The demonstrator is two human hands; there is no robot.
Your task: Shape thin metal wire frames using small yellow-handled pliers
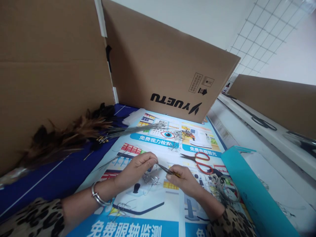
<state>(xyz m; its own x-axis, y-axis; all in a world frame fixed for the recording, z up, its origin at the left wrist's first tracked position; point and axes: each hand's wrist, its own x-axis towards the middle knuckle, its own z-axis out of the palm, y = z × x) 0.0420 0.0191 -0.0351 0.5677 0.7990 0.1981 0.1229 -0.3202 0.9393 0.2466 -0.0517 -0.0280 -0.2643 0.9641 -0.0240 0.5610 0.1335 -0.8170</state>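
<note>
My left hand (143, 164) is closed in a pinch, its fingertips at the nose of the pliers; what lies between them is too small to make out. In my right hand (184, 179) is a pair of thin-nosed pliers (165, 169) with brownish-yellow handles, the tip pointing up and left. Just under both hands a loose tangle of silvery wire (151, 178) rests on the printed sheet (138, 197). Thin straight wires (107, 163) run toward the left hand from the left. Beyond the right hand lie red-handled scissors (201, 161), blades pointing left.
A bundle of straight wires (133, 129) lies behind, beside brown and black feathers (79, 131) at the left. Wire coils (228, 189) sit near a teal box (249, 184) on the right. Cardboard panels (153, 65) stand at the back and left. More wire bits (120, 209) lie in front.
</note>
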